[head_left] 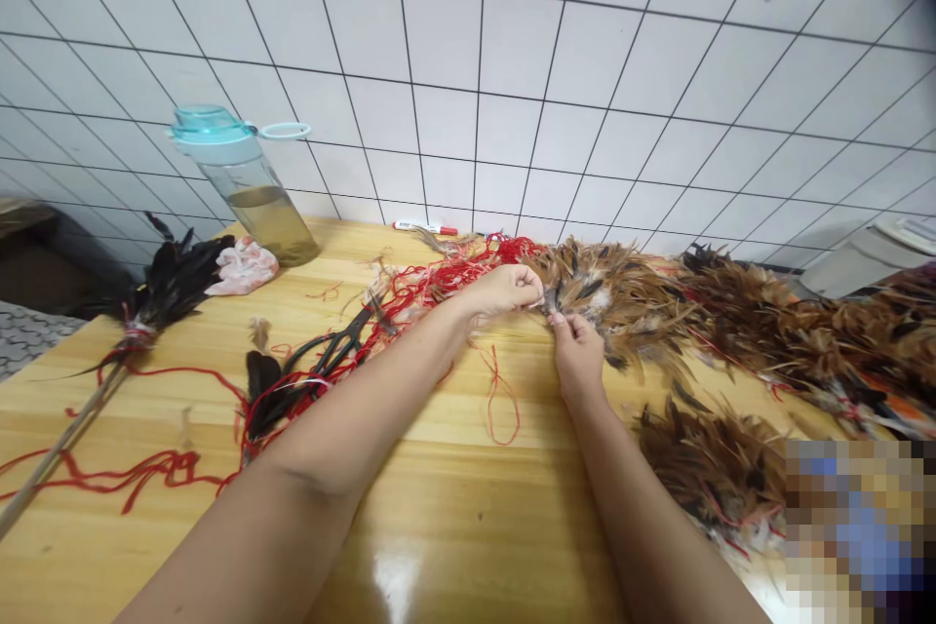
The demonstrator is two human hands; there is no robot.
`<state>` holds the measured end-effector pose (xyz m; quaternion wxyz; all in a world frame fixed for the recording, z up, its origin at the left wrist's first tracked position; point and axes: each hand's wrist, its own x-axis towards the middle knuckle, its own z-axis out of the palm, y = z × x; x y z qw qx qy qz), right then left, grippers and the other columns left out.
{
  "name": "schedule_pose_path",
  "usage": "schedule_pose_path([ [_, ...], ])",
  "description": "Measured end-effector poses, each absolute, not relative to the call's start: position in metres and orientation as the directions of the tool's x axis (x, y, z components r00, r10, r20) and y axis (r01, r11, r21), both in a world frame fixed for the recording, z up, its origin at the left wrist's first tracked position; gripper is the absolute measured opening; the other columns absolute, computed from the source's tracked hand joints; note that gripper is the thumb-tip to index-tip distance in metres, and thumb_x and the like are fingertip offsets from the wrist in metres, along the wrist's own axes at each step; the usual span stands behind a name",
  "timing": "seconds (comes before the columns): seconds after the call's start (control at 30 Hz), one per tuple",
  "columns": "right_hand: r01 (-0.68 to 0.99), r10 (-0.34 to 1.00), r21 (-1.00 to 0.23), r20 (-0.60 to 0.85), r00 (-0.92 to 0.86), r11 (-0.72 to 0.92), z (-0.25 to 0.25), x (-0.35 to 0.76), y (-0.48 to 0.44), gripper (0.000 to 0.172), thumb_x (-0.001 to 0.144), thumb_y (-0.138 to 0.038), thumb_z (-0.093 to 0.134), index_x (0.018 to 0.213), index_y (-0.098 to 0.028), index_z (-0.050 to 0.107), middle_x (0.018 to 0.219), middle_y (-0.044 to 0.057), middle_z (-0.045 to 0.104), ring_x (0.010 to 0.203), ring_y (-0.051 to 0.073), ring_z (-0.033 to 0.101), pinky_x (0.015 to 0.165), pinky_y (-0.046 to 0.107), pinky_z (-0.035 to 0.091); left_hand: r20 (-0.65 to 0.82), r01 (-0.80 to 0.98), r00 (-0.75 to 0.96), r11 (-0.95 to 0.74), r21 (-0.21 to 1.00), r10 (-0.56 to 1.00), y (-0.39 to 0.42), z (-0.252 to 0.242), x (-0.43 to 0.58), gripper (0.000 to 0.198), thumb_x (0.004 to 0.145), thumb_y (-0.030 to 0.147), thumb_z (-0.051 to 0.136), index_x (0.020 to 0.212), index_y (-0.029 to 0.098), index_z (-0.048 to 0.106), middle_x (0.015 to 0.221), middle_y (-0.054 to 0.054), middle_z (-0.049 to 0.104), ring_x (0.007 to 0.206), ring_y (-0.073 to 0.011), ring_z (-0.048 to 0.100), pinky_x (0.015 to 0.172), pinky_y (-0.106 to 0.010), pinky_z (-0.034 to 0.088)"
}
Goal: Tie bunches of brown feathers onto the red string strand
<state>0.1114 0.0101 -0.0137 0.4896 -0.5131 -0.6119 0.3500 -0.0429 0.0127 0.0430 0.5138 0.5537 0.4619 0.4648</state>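
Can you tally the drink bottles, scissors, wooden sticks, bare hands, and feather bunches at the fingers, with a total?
Drink bottle: 1
Scissors: 1
Wooden stick: 1
Bare hands: 2 (left hand, right hand)
Brown feather bunch at the fingers: 1
Total: 6

Both arms are seen bare. The left arm (366, 409) is cut off at lower left of the frame, elbow crease shown; the right arm (621, 468) at lower right. Left hand (504, 295) and right hand (581, 356) are left uncovered.
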Motion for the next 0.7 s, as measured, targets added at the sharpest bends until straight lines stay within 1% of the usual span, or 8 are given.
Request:
schedule_pose_path([
  [0.17, 0.259, 0.971, -0.94, 0.236, 0.02, 0.223, -0.018, 0.111, 0.012, 0.031, 0.075, -0.045, 0.053, 0.069, -0.017, 0.063, 0.065, 0.002, 0.06, 0.065, 0.017, 0.051, 0.066, 0.029, 0.038, -0.036, -0.116, 0.092, 0.047, 0.992, 0.995, 0.013, 0.036, -0.034, 0.018, 0.068, 0.005, 0.06, 0.083, 0.012, 0.053, 0.061, 0.004, 0.055, 0.053, -0.0039, 0.05, 0.053, -0.016, 0.035],
  [0.33, 0.231, 0.969, -0.943, 0.248, 0.013, 0.239, -0.023, 0.111, 0.015, 0.03, 0.076, -0.045, 0.055, 0.07, -0.017, 0.064, 0.068, 0.002, 0.062, 0.066, 0.016, 0.051, 0.068, 0.029, 0.039, -0.035, -0.203, 0.112, 0.057, 0.977, 0.993, 0.013, 0.035, -0.03, 0.02, 0.07, 0.002, 0.059, 0.083, 0.012, 0.048, 0.058, 0.004, 0.055, 0.052, -0.0058, 0.053, 0.053, -0.018, 0.038],
  [0.4, 0.218, 0.97, -0.947, 0.244, 0.012, 0.236, -0.023, 0.111, 0.015, 0.031, 0.075, -0.045, 0.056, 0.071, -0.016, 0.065, 0.068, 0.002, 0.062, 0.067, 0.016, 0.052, 0.069, 0.029, 0.04, -0.03, -0.188, 0.103, 0.049, 0.981, 0.994, 0.013, 0.034, -0.029, 0.021, 0.07, 0.002, 0.058, 0.084, 0.012, 0.047, 0.058, 0.005, 0.054, 0.052, -0.0057, 0.053, 0.054, -0.018, 0.039],
  [0.53, 0.201, 0.975, -0.957, 0.219, 0.02, 0.211, -0.022, 0.111, 0.015, 0.031, 0.073, -0.046, 0.057, 0.07, -0.016, 0.065, 0.069, 0.003, 0.063, 0.068, 0.017, 0.052, 0.068, 0.029, 0.04, 0.002, -0.093, 0.075, 0.005, 0.996, 0.997, 0.013, 0.034, -0.027, 0.023, 0.069, 0.0, 0.058, 0.084, 0.013, 0.047, 0.061, 0.006, 0.052, 0.053, -0.004, 0.051, 0.055, -0.017, 0.038],
  [0.7, 0.209, 0.979, -0.958, 0.204, 0.017, 0.196, -0.021, 0.112, 0.014, 0.031, 0.071, -0.046, 0.06, 0.069, -0.016, 0.064, 0.068, 0.002, 0.061, 0.067, 0.016, 0.05, 0.065, 0.028, 0.039, 0.051, -0.033, 0.065, -0.049, 0.998, 0.997, 0.012, 0.036, -0.025, 0.024, 0.067, 0.0, 0.059, 0.083, 0.013, 0.048, 0.064, 0.005, 0.052, 0.058, -0.0052, 0.052, 0.06, -0.019, 0.04],
])
